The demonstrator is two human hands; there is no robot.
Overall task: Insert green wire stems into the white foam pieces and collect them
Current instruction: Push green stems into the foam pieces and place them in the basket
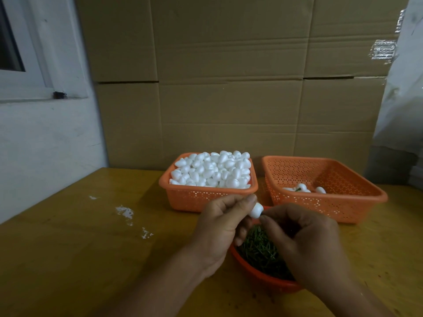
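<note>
I see one white foam piece (256, 210) pinched in the fingertips of the left hand (223, 227), held up above the near bowl and in front of the two baskets. The right hand (302, 243) meets it from the right, its thumb and forefinger pressed together at the piece's lower end; I take it they pinch a stem there, but the stem itself is too hidden for me to tell.

Under both hands sits a round orange bowl (258, 276) holding a heap of green stems (259, 248). Behind it on the left stands an orange perforated basket (206, 200), heaped to the rim with foam pieces (212, 170). Just beside it on the right is a second, larger basket (329, 202) of the same make, holding only a few pieces (302, 188) at its near wall, one with a bit of green showing.

All three stand on a wooden table (91, 248), which has some white flecks (124, 212) on its left part. Cardboard sheets (229, 76) stand behind, a white wall (45, 138) with a window frame at left. I can read no writing or labels anywhere
</note>
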